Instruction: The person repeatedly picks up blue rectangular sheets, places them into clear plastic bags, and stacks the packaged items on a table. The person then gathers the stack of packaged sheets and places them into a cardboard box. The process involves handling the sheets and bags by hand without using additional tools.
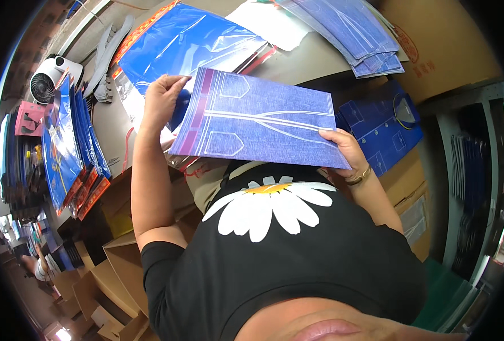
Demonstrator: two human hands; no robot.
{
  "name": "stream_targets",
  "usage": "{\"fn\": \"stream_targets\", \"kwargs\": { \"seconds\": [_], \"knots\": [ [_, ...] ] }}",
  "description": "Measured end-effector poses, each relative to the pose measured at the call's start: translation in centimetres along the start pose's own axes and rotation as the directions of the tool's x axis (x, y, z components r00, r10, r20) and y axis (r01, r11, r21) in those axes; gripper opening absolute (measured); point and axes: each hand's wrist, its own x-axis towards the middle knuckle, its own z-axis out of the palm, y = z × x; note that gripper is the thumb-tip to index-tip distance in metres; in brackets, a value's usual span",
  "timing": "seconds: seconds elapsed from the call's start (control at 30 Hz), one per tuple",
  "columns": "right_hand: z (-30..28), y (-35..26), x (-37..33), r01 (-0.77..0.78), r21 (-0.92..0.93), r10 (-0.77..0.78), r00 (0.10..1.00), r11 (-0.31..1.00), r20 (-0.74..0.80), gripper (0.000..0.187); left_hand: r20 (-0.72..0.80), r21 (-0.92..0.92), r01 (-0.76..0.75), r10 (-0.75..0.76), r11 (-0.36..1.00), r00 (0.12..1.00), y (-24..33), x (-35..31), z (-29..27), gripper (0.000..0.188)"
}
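A flat denim-print sheet (269, 132) lies tilted in front of my body, with white pocket outlines, white seam lines and a purple-red band along its left end. My right hand (345, 149) holds its right end, thumb on top and the other fingers underneath. At the upper left corner my left hand (165, 102) has its thumb and fingers pinched together. Whatever they hold is too small to make out. Something dark blue (180, 109) shows between that hand and the sheet's left edge.
Blue plastic-wrapped packs (178, 37) lie on the table beyond, beside a stack of similar denim-print sheets (348, 34). A white fan (44, 85) and more blue packs (64, 142) are at left. Dark blue printed shirt shapes (385, 128) lie at right, near cardboard boxes (445, 51).
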Motion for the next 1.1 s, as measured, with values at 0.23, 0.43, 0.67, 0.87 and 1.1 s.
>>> {"fn": "stream_targets", "kwargs": {
  "seconds": [0.23,0.43,0.67,0.87,1.1],
  "knots": [
    [2.1,-0.5,-0.4,0.273,-0.129,-0.294,0.939,0.953,-0.179,0.033,0.060,0.139,0.070,-0.079,0.988,0.995,3.3,0.5,-0.8,0.022],
    [2.7,-1.6,-2.6,0.012,-0.145,-0.024,0.997,0.989,-0.080,0.031,0.050,0.127,0.016,-0.022,0.992,0.999,3.1,0.6,-0.7,0.019],
    [2.5,-0.3,-0.4,0.449,-0.227,-0.487,0.860,0.864,-0.154,0.030,0.028,0.396,-0.279,0.292,0.875,0.956,5.2,-0.5,-0.1,0.013],
    [5.9,0.2,1.6,0.089,-0.349,-0.065,0.995,0.933,0.079,0.029,0.073,0.577,-0.492,0.559,0.652,0.826,5.6,-0.8,0.9,0.007],
    [10.4,-0.2,12.2,0.029,-0.355,0.064,0.967,0.934,0.248,0.027,-0.051,0.398,-0.497,0.559,0.771,0.827,3.4,-2.9,2.7,0.011]
  ]
}}
